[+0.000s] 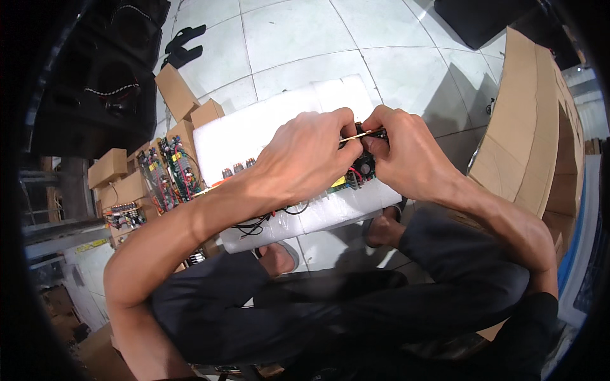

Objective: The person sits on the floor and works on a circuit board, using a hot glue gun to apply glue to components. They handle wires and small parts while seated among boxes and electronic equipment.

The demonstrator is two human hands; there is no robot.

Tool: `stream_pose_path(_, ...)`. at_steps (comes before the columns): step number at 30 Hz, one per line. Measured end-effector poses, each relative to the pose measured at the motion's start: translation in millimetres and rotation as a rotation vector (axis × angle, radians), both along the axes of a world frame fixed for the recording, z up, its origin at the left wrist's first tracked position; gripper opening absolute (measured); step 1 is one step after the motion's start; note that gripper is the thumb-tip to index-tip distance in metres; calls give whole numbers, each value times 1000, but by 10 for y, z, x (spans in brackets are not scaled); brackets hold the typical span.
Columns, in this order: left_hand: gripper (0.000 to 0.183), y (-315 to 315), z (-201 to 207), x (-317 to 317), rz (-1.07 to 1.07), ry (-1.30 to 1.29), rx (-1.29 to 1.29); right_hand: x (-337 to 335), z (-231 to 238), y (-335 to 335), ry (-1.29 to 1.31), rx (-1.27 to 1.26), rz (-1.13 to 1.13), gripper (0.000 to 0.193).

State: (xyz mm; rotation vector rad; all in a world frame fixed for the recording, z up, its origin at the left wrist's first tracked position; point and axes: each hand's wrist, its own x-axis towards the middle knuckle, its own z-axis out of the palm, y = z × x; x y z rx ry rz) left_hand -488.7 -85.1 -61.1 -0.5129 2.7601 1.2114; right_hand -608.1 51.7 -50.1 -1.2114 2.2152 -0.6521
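Observation:
Both hands meet over a white foam block (248, 120). My left hand (308, 152) is closed in a pinch on a thin pale strip (357, 136), whose exact kind I cannot tell. Facing it, my right hand (406, 149) is closed around a small dark part at the strip's other end, mostly covered by the fingers. Just below the fingertips lies a circuit board (346, 180) with a round black fan (364, 167), partly hidden by the hands. Under my left forearm, several small cylindrical components (238, 167) and black wires (254, 223) show on the foam.
Several populated circuit boards (168, 168) stand among cardboard pieces (114, 168) on the left. A large open cardboard box (518, 120) is at the right. Black speaker-like cabinets (95, 76) fill the far left. Black sandals (184, 47) lie on the tiled floor (286, 38).

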Motion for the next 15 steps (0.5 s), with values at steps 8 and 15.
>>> stream_pose_path(8,28,-42,96,3,38,-165,87,-51,-105,4,57,-41,109,30)
stream_pose_path(15,47,-61,232,43,-109,-181,43,-60,-33,7,21,62,104,25)
